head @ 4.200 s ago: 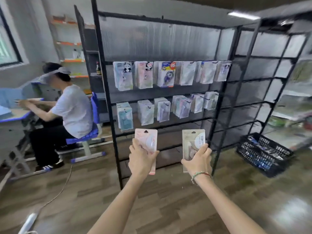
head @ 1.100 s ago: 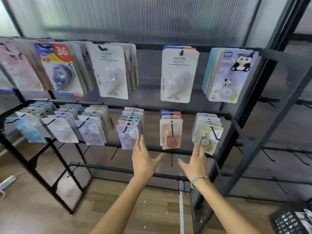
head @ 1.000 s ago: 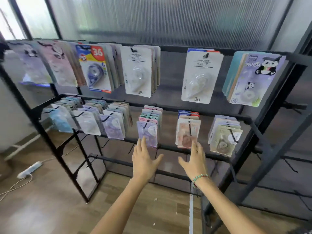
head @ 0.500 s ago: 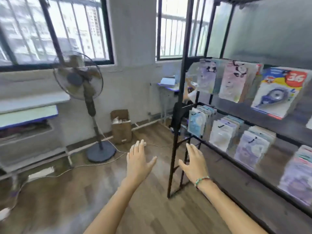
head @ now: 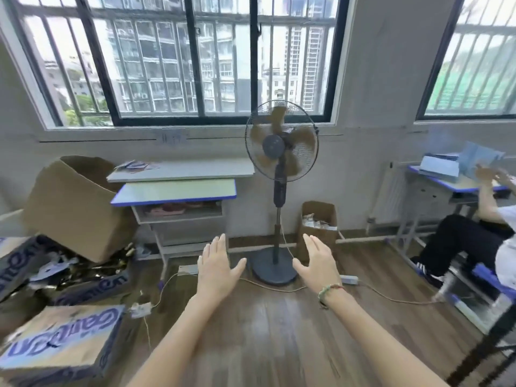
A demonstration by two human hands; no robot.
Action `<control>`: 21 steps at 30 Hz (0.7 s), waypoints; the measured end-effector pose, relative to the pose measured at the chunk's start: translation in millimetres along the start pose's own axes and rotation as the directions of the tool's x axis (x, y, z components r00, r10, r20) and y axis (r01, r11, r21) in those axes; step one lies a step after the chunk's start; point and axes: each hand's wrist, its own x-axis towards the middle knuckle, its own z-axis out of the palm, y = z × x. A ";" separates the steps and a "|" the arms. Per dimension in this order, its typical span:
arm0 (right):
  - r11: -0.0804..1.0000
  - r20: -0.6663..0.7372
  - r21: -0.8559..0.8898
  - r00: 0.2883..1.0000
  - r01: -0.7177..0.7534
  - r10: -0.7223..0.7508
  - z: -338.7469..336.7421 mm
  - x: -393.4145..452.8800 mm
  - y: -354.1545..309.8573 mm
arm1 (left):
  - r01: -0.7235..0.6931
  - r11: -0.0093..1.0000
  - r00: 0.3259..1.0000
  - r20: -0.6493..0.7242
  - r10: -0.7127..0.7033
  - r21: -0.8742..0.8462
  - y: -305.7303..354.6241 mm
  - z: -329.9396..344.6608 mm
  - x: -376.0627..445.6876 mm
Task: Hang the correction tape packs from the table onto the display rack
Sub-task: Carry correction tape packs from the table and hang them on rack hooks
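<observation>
Both hands are held out in front at about the same height, well apart, above the wooden floor (head: 279, 339). The left hand (head: 216, 268) has straight fingers held together and the thumb spread to the right; it holds nothing. The right hand (head: 318, 265) is likewise flat, fingers straight, thumb spread to the left, holding nothing; a beaded bracelet (head: 329, 290) sits on its wrist.

No tape packs can be made out for certain and the rack is out of view. Ahead stands a bench (head: 178, 188) with a blue-edged top against the wall under the window (head: 178, 57); a second, white board lies above it with some flat, blurred items (head: 134, 165) at its left end, too unclear to identify. Something pinkish lies in the bench's drawer slot, also unclear.

A standing fan (head: 280, 141) is just right of the bench, its round base between the two hands as seen from the head camera. A small open carton (head: 318, 227) sits beside the fan's pole. To the left, a large open cardboard box (head: 75, 202) leans over flattened printed boxes (head: 58, 339) and scraps. A cable (head: 391, 297) runs across the floor.

At the right edge a seated person (head: 474, 241) in dark trousers is at another bench (head: 452, 185) carrying blue papers.
</observation>
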 end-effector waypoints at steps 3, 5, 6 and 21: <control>0.998 0.041 -0.002 0.998 0.056 -0.056 31.1 58.6 -11.5 | 0.065 0.998 0.997 -0.040 -0.064 0.024 -28.8 2.2 45.7; 0.994 0.067 -0.006 0.992 0.106 -0.105 49.6 102.8 -17.4 | 0.118 0.992 0.991 -0.070 -0.115 0.037 -46.7 4.2 80.4; 0.992 0.083 -0.003 0.988 0.128 -0.127 57.9 125.3 -20.5 | 0.148 0.988 0.986 -0.078 -0.144 0.044 -54.7 5.0 97.4; 0.933 0.275 0.046 0.893 0.357 -0.355 191.7 408.0 -128.5 | 0.485 0.871 0.864 -0.200 -0.462 0.079 -179.7 -2.9 311.7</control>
